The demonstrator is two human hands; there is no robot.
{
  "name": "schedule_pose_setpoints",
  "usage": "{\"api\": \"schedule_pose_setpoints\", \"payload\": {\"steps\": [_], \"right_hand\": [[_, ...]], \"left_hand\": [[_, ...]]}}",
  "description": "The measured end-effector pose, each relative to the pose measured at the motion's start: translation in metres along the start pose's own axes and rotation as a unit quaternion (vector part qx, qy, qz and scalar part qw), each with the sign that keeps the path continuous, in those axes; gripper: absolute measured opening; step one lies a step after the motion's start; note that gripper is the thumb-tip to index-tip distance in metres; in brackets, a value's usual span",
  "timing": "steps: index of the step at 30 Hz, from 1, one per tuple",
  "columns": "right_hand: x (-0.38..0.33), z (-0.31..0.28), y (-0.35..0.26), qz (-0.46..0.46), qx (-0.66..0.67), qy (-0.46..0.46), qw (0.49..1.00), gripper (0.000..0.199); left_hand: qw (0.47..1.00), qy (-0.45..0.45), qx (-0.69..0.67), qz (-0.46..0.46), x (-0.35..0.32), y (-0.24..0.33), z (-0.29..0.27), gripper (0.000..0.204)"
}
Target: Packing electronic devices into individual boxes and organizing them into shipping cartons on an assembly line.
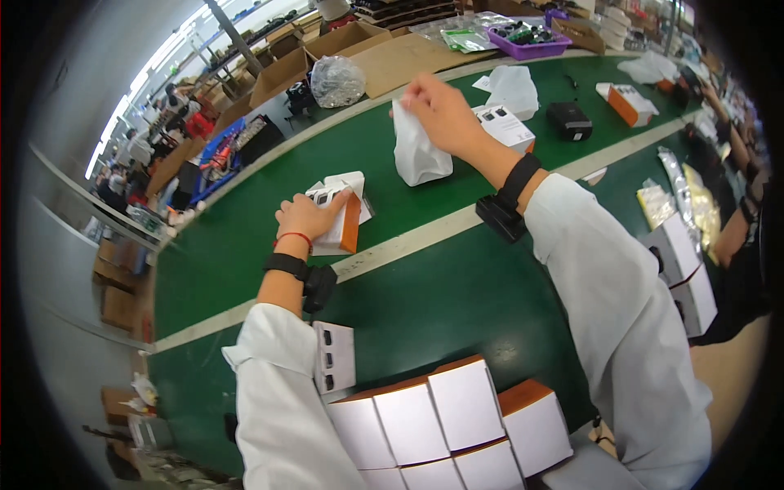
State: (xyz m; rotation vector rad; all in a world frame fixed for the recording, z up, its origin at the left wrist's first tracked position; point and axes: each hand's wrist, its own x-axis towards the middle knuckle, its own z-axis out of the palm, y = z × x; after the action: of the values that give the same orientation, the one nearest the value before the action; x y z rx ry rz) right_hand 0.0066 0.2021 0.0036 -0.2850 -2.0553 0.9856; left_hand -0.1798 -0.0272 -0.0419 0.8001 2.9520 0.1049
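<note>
My left hand (306,219) is closed around a white and orange box (349,224) on the green belt, its thumb over the top edge. White flaps stand up at the far side of that box. Farther right, my right hand (441,113) pinches the top of a white pouch (420,155), which hangs or stands on the belt; its contents are hidden. Just beyond my right wrist lies another white and orange box (505,126), with a second white pouch (514,88) behind it.
Several white boxes (408,420) are stacked near my body, and one box (335,356) stands by my left forearm. A black box (569,120) and an orange-sided box (627,104) sit at the right. A purple basket (531,49) stands beyond the belt. A co-worker's arm (735,220) shows at right.
</note>
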Motion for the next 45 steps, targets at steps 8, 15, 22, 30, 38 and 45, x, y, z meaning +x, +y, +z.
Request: {"api": "schedule_pose_setpoints", "payload": {"steps": [8, 15, 22, 30, 38, 45], "right_hand": [[0.027, -0.012, -0.048, -0.167, -0.099, 0.309, 0.931, 0.018], [-0.052, -0.049, 0.006, -0.124, -0.41, -0.275, 0.86, 0.058], [-0.141, -0.279, -0.083, 0.152, -0.456, -0.374, 0.793, 0.077], [-0.228, -0.294, -0.088, 0.326, -0.444, -0.231, 0.802, 0.082], [-0.158, -0.127, -0.053, 0.231, -0.427, -0.198, 0.852, 0.079], [-0.1, -0.086, -0.098, 0.318, -0.223, -0.435, 0.812, 0.09]], "left_hand": [[0.981, -0.042, -0.19, 0.019, -0.009, -0.011, 0.01, 0.124], [0.94, -0.04, -0.23, 0.248, -0.015, -0.004, 0.01, 0.138], [0.94, -0.065, -0.145, 0.303, -0.017, 0.012, 0.004, 0.116], [0.922, 0.028, -0.024, 0.386, -0.026, 0.026, -0.005, 0.109], [0.85, -0.183, -0.263, 0.419, -0.089, 0.095, -0.07, 0.099], [0.816, -0.085, -0.167, 0.547, -0.118, 0.088, -0.011, 0.102]]}}
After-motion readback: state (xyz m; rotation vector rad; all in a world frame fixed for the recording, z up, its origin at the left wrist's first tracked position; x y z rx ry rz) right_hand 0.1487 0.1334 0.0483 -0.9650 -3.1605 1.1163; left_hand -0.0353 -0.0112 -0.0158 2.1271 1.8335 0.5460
